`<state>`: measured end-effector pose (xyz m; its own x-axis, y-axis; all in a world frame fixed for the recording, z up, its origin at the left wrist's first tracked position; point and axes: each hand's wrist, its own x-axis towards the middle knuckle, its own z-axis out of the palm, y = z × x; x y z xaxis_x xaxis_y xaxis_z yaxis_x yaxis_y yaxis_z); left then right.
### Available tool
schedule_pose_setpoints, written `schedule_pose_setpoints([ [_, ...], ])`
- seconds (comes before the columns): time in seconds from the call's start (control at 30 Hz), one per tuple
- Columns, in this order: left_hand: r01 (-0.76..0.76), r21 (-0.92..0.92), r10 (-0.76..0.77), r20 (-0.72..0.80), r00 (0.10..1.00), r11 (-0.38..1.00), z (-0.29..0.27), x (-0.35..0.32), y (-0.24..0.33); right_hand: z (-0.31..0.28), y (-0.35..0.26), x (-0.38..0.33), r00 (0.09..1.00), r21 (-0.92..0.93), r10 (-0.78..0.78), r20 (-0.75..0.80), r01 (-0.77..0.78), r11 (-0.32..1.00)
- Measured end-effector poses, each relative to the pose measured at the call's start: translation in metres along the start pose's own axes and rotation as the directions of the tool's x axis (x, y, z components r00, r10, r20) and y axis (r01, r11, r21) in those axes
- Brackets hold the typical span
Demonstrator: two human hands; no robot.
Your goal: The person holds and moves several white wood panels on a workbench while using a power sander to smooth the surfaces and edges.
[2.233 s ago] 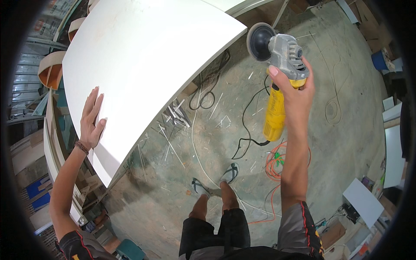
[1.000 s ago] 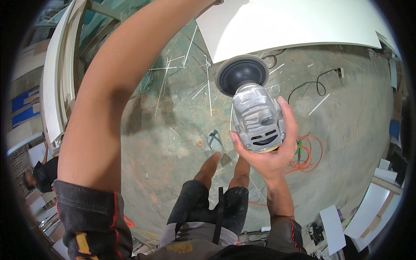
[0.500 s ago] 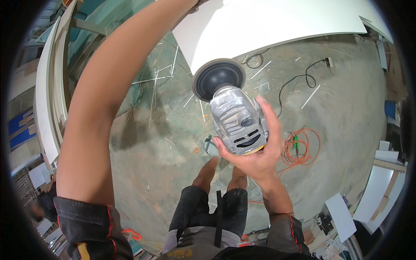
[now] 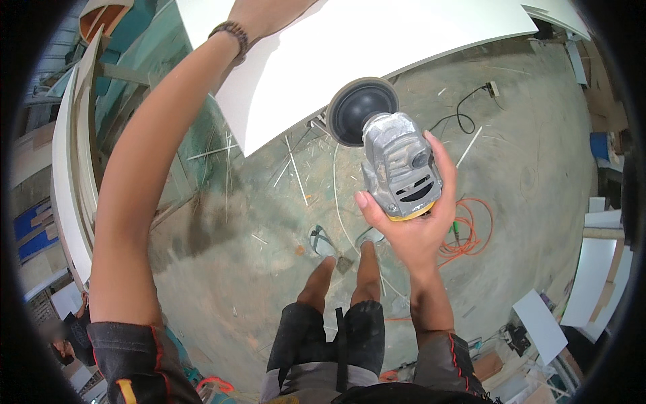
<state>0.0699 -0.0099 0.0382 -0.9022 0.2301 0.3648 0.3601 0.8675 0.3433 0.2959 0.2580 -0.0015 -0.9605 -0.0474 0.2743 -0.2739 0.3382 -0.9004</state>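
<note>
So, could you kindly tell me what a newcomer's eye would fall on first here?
Probably the disc-headed power tool, held in the right grip near the middle of the view. Next comes the large white panel spanning much of the top, with the left grip over it. The coiled orange cord on the floor also stands out, lower right of the tool.

The top edge crops the left hand and the white panel.
</note>
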Motion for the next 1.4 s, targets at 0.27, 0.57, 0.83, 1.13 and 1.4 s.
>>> schedule_pose_setpoints([
  [0.27,0.130,0.038,-0.132,0.059,0.989,0.991,-0.006,-0.001,0.014,-0.025,0.020,0.034,0.997,0.106,0.047,-0.066,-0.040,0.994],
  [0.57,0.109,0.009,-0.109,0.036,0.993,0.994,-0.001,0.005,0.019,-0.062,0.029,0.063,0.966,0.189,0.219,-0.139,-0.192,0.963],
  [0.83,-0.014,0.137,0.009,0.042,0.999,0.990,0.014,0.008,-0.021,-0.068,0.035,0.059,0.998,0.101,0.039,-0.053,-0.033,0.994],
  [1.13,0.031,0.113,-0.034,0.025,0.999,0.993,0.016,0.007,-0.019,-0.077,0.040,0.073,0.998,0.081,0.017,-0.054,-0.012,0.997],
  [1.4,0.025,0.082,-0.023,-0.018,1.000,0.996,0.017,0.009,-0.015,-0.103,0.052,0.101,0.965,0.168,0.205,-0.166,-0.177,0.970],
])
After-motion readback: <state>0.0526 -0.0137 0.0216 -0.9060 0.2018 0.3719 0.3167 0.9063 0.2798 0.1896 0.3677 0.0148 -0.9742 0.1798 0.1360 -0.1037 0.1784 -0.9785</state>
